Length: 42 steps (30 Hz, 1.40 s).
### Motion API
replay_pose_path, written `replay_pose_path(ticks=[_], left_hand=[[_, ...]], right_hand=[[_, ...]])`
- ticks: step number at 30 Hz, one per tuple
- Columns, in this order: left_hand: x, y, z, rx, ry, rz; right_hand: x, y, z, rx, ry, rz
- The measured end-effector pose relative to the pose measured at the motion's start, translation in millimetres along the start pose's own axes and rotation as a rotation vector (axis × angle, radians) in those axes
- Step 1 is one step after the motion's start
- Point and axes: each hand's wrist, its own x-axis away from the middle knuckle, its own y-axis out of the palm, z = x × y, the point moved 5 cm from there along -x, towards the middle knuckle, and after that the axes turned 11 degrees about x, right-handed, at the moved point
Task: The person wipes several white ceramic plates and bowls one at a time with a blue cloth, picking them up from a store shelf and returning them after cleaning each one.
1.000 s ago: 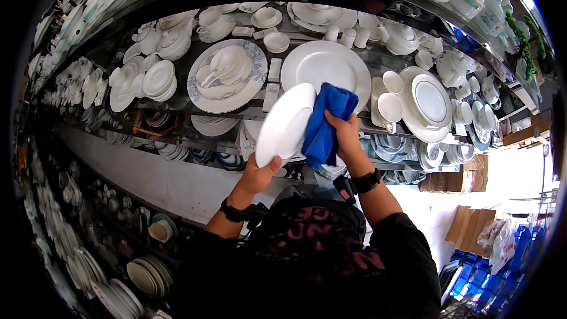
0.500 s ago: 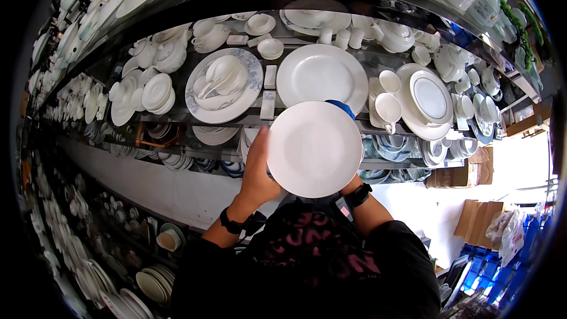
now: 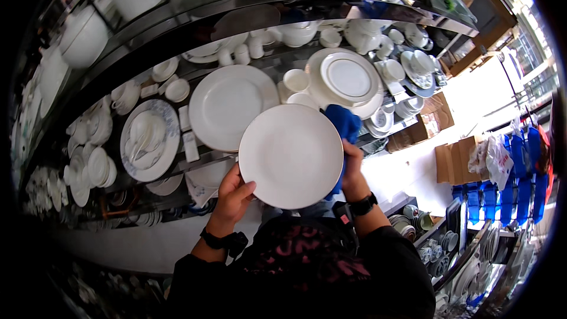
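A plain white round plate [image 3: 290, 156] is held up in front of me, its broad face toward me. My left hand [image 3: 232, 195] is closed on the plate's lower left rim, the thumb on top and the other fingers hidden beneath. On the right side, my right hand [image 3: 354, 172] grips the rim, most of its fingers out of sight behind the plate. A bunched blue cloth [image 3: 341, 123] sticks out past the plate's upper right edge, by my right hand. Behind the plate, a large white plate [image 3: 233, 106] stands on the glass shelf.
The shelf ahead carries a patterned plate with bowls [image 3: 149, 142], a gold-rimmed plate [image 3: 347, 77], cups [image 3: 296, 80] and teapots [image 3: 361, 35]. Above runs another shelf edge [image 3: 266, 0]. To the right are cardboard boxes [image 3: 455, 162], blue crates [image 3: 502, 201] and racks of dishes [image 3: 437, 254].
The view has swung to the right, so the shelf dishes sit further left. My left hand has shifted down along the plate's rim, and more of the blue cloth shows.
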Motion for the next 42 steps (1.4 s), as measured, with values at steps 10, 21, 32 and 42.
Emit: replay_pose_path(ticks=[10,21,32,42], left_hand=[[-145.4,105.0,-62.1,-0.051,-0.016,-0.006],[-248.2,130.2,-110.1,-0.461,-0.042,0.325],[-285.1,100.2,-129.7,-0.8,0.142,0.481],[-283.7,98.1,-116.7,-1.182,0.068,0.588]], right_hand=[[31.0,-71.4,-160.8,0.171,-0.287,-0.046],[-36.6,-124.0,-269.3,0.541,-0.151,0.102],[-85.9,-145.9,-285.7,0.655,-0.092,0.096],[-99.6,-142.5,-282.2,0.837,-0.118,0.121]])
